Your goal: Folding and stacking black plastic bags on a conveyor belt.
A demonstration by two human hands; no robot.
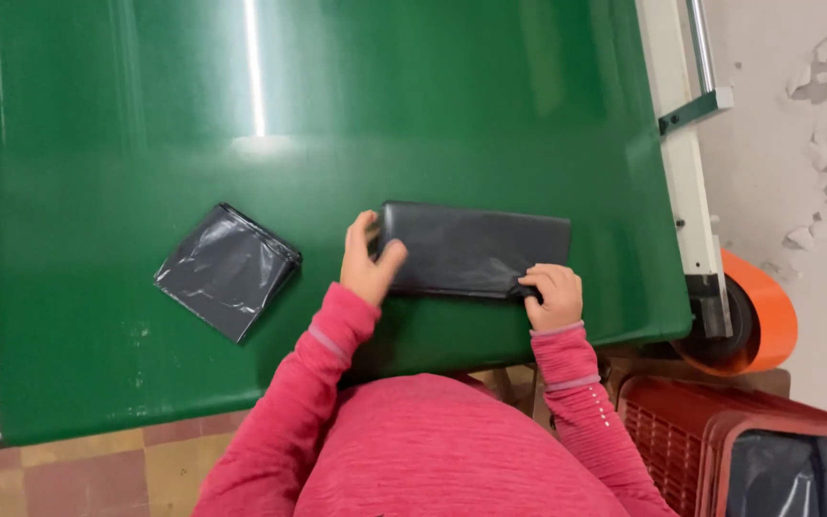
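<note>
a long folded black bag (476,251) lay flat on the green bench (145,115), near its front edge, close enough for both hands to work it. the left hand (368,260) curled over the bag's left end, thumb on top and fingers tucked behind, gripping that end. the right hand (552,295) pinched the lower right corner, fingers closed on the plastic, so the bag was held at both ends. a second bag (228,270), folded square, lay apart to the left. a red crate (681,421) stood beside the bench, lower right.
</note>
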